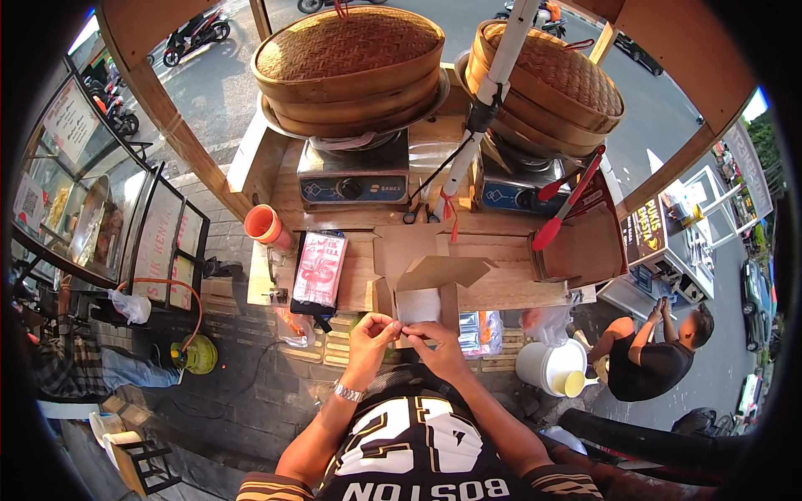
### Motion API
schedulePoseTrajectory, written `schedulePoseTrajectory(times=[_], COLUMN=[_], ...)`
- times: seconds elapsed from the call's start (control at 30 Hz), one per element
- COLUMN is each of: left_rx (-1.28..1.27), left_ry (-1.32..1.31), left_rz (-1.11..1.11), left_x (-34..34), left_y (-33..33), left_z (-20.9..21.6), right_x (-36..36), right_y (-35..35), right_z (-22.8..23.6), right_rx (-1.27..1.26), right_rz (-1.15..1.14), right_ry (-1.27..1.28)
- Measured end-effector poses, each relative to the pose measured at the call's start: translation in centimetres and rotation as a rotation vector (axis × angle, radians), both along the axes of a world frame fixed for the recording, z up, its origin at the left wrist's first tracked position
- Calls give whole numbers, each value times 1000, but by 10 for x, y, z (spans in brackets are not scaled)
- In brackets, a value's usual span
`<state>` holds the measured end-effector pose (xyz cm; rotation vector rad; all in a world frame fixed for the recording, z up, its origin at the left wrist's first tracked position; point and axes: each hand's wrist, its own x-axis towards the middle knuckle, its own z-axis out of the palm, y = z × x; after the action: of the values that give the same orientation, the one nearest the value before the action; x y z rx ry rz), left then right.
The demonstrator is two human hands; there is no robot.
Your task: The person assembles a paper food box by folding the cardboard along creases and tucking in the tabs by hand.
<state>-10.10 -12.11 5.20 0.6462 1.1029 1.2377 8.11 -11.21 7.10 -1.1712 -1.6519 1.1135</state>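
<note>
A small brown cardboard box (449, 302) stands at the near edge of the wooden counter, its lid (443, 270) raised and white paper (418, 306) lining the inside. Over its near edge my two hands come together, fingertips almost meeting. My left hand (373, 337), with a metal watch on the wrist, is closed in a pinch at the near left corner. Thumb and fingers of my right hand (440, 346) are also pinched, close against the near side. Whatever lies between the fingertips is too small to make out. Flat cardboard (409, 242) lies behind the box.
Two woven bamboo steamers (347, 71) sit on gas stoves (354, 177) at the back, with a white pole (468, 150) between them. Orange cups (263, 224) and a red-white packet (320, 269) stand left. Red tongs (570, 200) lean over a cardboard tray (585, 242) at right.
</note>
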Motion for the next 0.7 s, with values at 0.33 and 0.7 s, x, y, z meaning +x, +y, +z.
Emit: schedulePoseTrajectory(times=[0.33, 0.7], left_rx=[519, 637], left_ry=[656, 923], left_rz=[-146, 37], left_x=[1, 6], left_y=[3, 3], left_z=[56, 62], right_x=[17, 4], right_y=[25, 22], right_z=[-4, 9], right_rx=[-746, -518], right_rz=[97, 29], right_ry=[483, 256])
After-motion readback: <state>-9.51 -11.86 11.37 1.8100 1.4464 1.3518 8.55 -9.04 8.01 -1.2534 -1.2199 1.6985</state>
